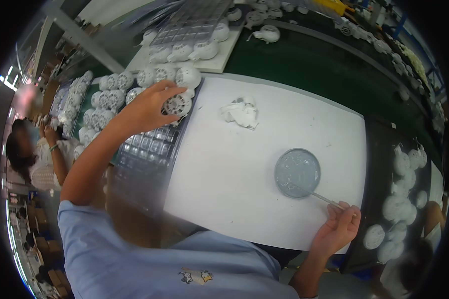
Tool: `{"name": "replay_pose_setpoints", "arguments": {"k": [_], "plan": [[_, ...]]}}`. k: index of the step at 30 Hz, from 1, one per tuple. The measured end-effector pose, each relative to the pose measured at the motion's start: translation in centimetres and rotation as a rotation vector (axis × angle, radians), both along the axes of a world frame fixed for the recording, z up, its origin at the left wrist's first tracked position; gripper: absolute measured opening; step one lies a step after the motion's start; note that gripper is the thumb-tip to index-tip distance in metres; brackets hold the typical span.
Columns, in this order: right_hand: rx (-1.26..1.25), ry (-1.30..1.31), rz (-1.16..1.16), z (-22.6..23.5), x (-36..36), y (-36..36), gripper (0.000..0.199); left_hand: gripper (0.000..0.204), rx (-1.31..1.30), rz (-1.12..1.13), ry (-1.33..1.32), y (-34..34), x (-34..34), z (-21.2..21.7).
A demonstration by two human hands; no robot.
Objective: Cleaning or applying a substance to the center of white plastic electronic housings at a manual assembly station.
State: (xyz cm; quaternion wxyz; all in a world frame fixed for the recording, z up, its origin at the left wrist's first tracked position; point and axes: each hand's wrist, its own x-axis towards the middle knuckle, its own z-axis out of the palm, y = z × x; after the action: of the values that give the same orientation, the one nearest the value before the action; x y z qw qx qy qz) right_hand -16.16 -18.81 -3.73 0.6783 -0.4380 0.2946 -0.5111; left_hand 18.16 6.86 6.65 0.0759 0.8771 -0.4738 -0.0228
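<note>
My left hand (pixel 147 107) reaches out to the left and closes its fingers round a white round vented plastic part (pixel 178 104) on a clear compartment tray (pixel 149 149). Several more white round parts (pixel 110 94) lie in rows on that tray. My right hand (pixel 338 226) is near the front edge of the white board (pixel 244 169) and pinches a thin stick (pixel 318 196). The stick's tip rests in a shallow round grey dish (pixel 298 172) holding a pale liquid.
A crumpled white rag (pixel 240 112) lies on the board. A black tray (pixel 379 144) with white parts stands at the right. More trays and white parts fill the green bench (pixel 304 65) behind. Another person (pixel 30 149) sits at far left.
</note>
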Motion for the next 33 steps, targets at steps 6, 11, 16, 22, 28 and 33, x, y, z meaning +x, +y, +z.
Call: {"name": "replay_pose_setpoints", "arguments": {"k": [6,11,16,22,28,33], "plan": [[0.009,-0.032,0.023,0.0,-0.1,0.0,0.010,0.059,0.204,-0.048,-0.018,-1.9,-0.5,4.8],[0.011,-0.003,0.010,-0.2,-0.1,-0.1,0.009,0.049,-0.046,-0.027,0.141,-14.0,2.6,7.5],[0.044,0.005,0.011,0.5,-0.2,-0.5,0.008,0.051,-0.127,-0.156,-0.217,-23.9,13.9,0.8],[0.063,-0.094,0.214,0.1,-0.7,-0.8,0.011,0.062,0.002,0.041,-0.313,-27.2,26.4,-10.6],[0.026,-0.150,0.219,0.0,-1.5,-1.1,0.014,0.041,-0.214,-0.141,-0.174,-26.8,25.6,-8.1],[0.063,-0.190,0.265,0.6,-1.4,-0.8,0.015,0.048,-0.610,-0.326,0.101,-21.0,7.1,0.6]]}}
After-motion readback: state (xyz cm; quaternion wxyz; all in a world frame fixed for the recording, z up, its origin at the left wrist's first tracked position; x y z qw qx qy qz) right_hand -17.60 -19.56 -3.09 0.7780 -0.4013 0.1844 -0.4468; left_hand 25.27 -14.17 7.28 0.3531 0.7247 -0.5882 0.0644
